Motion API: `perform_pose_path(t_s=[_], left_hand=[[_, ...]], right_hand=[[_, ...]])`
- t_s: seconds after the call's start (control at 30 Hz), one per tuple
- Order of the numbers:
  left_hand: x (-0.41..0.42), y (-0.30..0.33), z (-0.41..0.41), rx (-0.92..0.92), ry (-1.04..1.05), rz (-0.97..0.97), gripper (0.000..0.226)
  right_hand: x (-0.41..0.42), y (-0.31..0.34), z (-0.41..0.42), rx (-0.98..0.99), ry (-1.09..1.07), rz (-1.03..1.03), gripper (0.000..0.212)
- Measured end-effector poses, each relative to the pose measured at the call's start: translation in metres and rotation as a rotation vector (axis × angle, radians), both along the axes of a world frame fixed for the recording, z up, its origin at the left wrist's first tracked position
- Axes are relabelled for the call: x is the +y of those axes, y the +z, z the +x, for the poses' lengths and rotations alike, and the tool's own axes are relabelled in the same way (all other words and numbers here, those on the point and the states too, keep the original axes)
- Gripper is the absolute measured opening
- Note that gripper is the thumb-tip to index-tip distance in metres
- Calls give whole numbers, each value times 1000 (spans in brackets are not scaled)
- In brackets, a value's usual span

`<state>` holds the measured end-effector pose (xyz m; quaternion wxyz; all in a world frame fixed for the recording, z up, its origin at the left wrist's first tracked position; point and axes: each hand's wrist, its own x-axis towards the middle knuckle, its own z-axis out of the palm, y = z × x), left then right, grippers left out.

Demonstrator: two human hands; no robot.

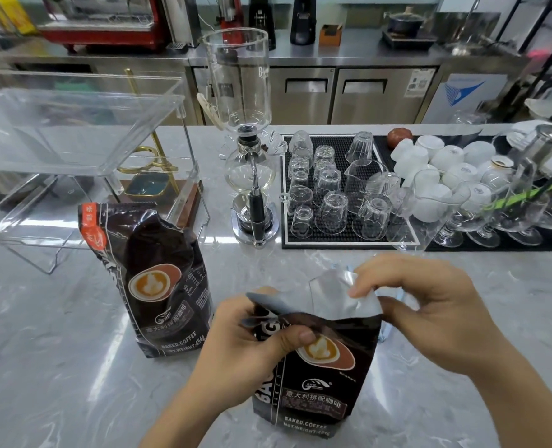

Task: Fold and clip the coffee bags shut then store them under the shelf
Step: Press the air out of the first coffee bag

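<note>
A person is standing a near bag [316,376] of coffee upright on the marble worktop [58,350] and working its open silver-lined mouth shut. The left hand [252,331] is pinching the left corner of the mouth, thumb pressed on the dark front panel and fingers behind. The right hand [420,299] is nipping the right edge of the foil lip between fingertips, the remaining fingers curled loosely. Something pale blue is showing under the right hand; whether it is a clip cannot be told.

A second bag [151,279] is standing just to the left and farther off, its top crumpled and not clipped. Beyond it, at the far left, a clear shelf [74,130] is standing on the worktop with open space beneath. A siphon brewer [248,140] and a mat of upturned glasses [332,192] are crowding the far right.

The fold will likely go best if both hands are drawing the lip taut and level, pressing the air out, then rolling the top down in flat, even turns toward the beans. Uneven pulling may crease the foil slantwise and leave a gap a clip cannot close. The bag is looking top-heavy, so it may tip.
</note>
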<state>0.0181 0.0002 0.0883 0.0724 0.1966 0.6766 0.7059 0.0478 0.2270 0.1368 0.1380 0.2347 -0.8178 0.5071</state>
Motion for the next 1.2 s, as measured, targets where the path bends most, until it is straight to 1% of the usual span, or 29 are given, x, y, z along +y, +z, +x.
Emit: perform_pose_path(t_s=[0.03, 0.1, 0.17, 0.3, 0.37, 0.43, 0.5, 0.57, 0.6, 0.67, 0.73, 0.83, 0.9, 1.0, 1.07, 1.13, 1.2], left_hand=[[0, 1, -1, 2, -20, -1, 10], [1, 2, -1, -11, -53, 15, 13], [2, 2, -2, -8, -79, 12, 9], [2, 2, -3, -26, -105, 12, 7], [2, 2, -4, -58, -95, 29, 9], [0, 2, -7, -52, -70, 29, 12], [-3, 4, -9, -20, -106, 13, 11], [-5, 6, -11, -35, -152, 33, 10], [-5, 7, -12, -48, -160, 46, 13], [-6, 8, -14, -55, -184, 55, 18], [-4, 7, -15, -63, -214, 48, 22], [-2, 4, -16, -50, -182, 13, 24], [0, 5, -15, -38, -165, 7, 19], [0, 5, -13, -38, -130, 11, 19], [0, 5, -12, -31, -95, 15, 18], [1, 7, -11, -15, -83, 11, 15], [2, 7, -9, -4, -78, 8, 11]], right_hand=[[4, 8, -2, 21, 11, 65, 12], [11, 21, -5, 66, 36, 195, 3], [14, 28, -8, 94, 60, 262, 6], [13, 33, -11, 85, 91, 272, 6], [12, 40, -11, 90, 124, 315, 6], [13, 51, -11, 156, 149, 497, 7], [10, 63, -12, 239, 184, 698, 7], [8, 72, -12, 278, 272, 795, 8], [8, 74, -13, 279, 316, 824, 9], [9, 76, -16, 230, 376, 858, 8], [12, 76, -19, 120, 406, 856, 3], [16, 74, -22, -6, 410, 817, 8], [16, 73, -22, -4, 399, 788, 9], [14, 70, -22, 28, 371, 723, 18], [14, 62, -22, 33, 318, 622, 16], [14, 50, -23, 32, 237, 477, 11], [13, 38, -21, 27, 171, 308, 18]])
